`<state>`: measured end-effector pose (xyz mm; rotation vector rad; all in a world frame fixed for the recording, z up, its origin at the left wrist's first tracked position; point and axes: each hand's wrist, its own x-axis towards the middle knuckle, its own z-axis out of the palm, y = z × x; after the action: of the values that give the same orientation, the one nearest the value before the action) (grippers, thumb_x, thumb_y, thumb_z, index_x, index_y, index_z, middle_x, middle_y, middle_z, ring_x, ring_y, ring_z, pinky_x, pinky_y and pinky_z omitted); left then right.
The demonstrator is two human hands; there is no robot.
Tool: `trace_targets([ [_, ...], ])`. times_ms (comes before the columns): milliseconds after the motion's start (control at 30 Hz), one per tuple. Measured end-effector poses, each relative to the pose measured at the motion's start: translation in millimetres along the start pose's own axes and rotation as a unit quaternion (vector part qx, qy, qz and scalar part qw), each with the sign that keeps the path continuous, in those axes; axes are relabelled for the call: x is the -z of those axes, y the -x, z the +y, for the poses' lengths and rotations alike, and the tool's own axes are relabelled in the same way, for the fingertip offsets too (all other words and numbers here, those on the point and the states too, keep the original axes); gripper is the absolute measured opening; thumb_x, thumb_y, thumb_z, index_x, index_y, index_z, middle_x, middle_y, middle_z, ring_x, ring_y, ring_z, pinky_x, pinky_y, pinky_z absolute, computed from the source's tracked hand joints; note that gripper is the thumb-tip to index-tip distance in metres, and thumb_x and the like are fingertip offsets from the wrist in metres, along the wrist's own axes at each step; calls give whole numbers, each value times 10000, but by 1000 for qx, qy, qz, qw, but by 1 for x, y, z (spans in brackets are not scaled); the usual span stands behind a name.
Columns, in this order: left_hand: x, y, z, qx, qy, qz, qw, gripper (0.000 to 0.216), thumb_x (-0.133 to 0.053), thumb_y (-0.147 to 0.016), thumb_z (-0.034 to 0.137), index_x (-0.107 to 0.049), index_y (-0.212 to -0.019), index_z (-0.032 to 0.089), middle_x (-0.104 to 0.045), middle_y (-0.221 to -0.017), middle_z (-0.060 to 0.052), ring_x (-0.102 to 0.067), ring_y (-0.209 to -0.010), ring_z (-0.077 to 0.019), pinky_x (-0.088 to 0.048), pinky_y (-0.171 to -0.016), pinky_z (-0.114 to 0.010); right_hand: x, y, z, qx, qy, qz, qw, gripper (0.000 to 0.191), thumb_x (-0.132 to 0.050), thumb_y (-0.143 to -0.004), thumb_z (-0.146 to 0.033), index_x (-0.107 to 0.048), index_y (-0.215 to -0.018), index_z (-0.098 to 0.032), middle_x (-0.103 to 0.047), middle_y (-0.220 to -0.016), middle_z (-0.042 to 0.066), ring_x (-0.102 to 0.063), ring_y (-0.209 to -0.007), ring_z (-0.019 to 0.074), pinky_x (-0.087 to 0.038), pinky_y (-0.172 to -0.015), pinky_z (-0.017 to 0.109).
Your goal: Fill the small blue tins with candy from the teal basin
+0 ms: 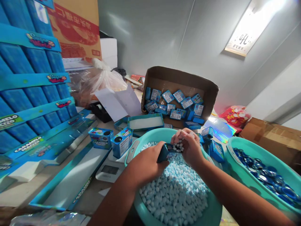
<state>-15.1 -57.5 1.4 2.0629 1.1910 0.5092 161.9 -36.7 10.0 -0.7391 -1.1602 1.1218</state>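
My left hand (148, 163) is wrapped round a small blue tin (163, 153), tilted so its top faces right. At that top, my right hand (191, 146) is closed on a small heap of white candies (178, 146). Both hands are above a turquoise basin (162, 133) full of loose pale candies (176, 191). Left of the basin, an upright tin (122, 142) with a dark round hole in its top rests on a white digital scale (109, 171). A similar tin (101, 138) stands in a long blue display tray (63, 182).
Stacked trays of blue tins (30, 94) rise at the left. Behind the basin, an open cardboard box (181, 77) holds several tins. A second turquoise basin (246, 144) at the right contains blue round lids (265, 172). A white folded card (119, 102) lies behind the tins.
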Motion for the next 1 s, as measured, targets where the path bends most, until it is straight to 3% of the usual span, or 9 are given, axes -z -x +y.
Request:
trace_targets([
  [267,-1,-5,-3,8,17,16,1000,441,-584,-840,366,-525,-1265,260,-673,-1204,-80,-630,-1092,-292,-451,-901,-362,1,3,-2,1,65,-74,995,271,-634,-846,-473,-712,-739,-237,-673,-810,55,-655,-961,267,-468,-959,426],
  [400,-1,-6,-2,74,20,37,996,463,-587,-835,368,-501,-1277,263,-694,-1134,-84,-655,-1040,-309,-472,-851,-375,6,-2,5,5,103,-73,992,414,-527,-905,-602,-746,-891,-250,-709,-1022,62,-622,-1083,257,-433,-1017,409],
  [500,-3,-9,-5,114,38,88,989,470,-571,-861,408,-469,-1303,283,-695,-1146,-84,-654,-1063,-316,-478,-864,-390,18,-12,18,-78,152,-3,985,544,-450,-895,-704,-728,-1002,-248,-708,-1045,51,-629,-1015,233,-471,-904,372],
  [567,-5,-13,-10,133,60,132,981,486,-579,-868,436,-452,-1312,285,-687,-1183,-88,-641,-1112,-309,-473,-913,-394,28,-17,30,-130,227,-1,965,470,-555,-844,-674,-726,-897,-240,-703,-901,27,-623,-864,210,-475,-756,325],
  [700,-12,-19,-21,135,91,210,964,537,-611,-866,429,-409,-1330,249,-673,-1220,-113,-617,-1179,-285,-460,-975,-378,38,-14,48,-164,353,-142,910,283,-774,-707,-452,-652,-589,-225,-579,-567,-23,-488,-579,145,-400,-570,262],
  [833,-13,-20,-23,118,99,209,966,519,-610,-870,390,-400,-1324,252,-665,-1247,-103,-624,-1174,-263,-468,-974,-361,32,-4,49,-164,308,-239,906,134,-797,-684,-339,-721,-735,-241,-647,-648,-35,-524,-608,137,-409,-543,232],
  [1000,-7,-19,-16,157,71,162,972,545,-602,-867,415,-390,-1341,250,-665,-1242,-118,-645,-1120,-286,-470,-961,-396,26,-4,50,-254,235,-275,897,244,-681,-818,-426,-720,-727,-202,-646,-617,-22,-545,-566,124,-414,-496,221],
])
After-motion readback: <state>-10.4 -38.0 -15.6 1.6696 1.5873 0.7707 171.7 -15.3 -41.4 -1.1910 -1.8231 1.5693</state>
